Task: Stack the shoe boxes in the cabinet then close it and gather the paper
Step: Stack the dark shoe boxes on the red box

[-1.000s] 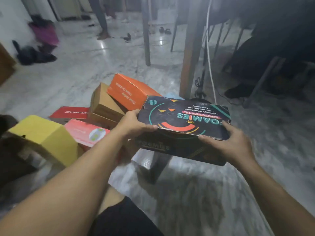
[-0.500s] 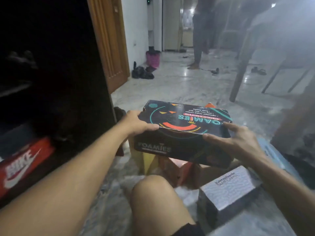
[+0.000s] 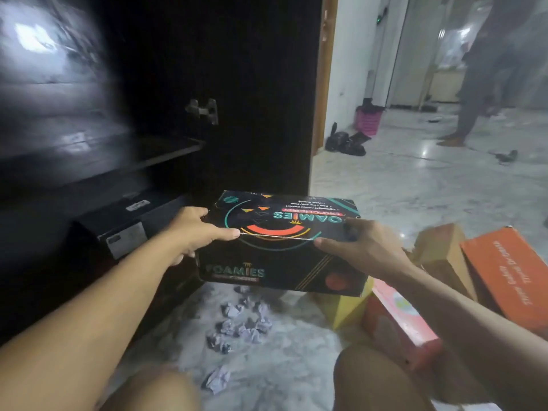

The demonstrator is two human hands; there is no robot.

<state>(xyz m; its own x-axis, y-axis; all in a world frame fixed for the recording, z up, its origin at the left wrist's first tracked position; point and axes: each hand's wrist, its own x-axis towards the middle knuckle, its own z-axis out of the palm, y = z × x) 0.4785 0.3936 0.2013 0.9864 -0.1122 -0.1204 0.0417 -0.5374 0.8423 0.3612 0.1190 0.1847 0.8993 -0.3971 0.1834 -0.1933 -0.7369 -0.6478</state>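
A person's left hand (image 3: 201, 232) and right hand (image 3: 364, 250) grip the two ends of a black Foamies shoe box (image 3: 281, 247), thumbs on the lid and fingers curled under, holding it in the air just in front of the open dark cabinet (image 3: 118, 161). It looks like stiff, light cardboard, best carried by both ends so the loose lid stays on. "FOAMIES" reads on its side, with "SKECHERS" upside down on the lid.

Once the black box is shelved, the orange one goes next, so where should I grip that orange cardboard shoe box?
Take the orange cardboard shoe box by its two long sides, from above: it lies flat, lid up, the brown cardboard box close on its left.
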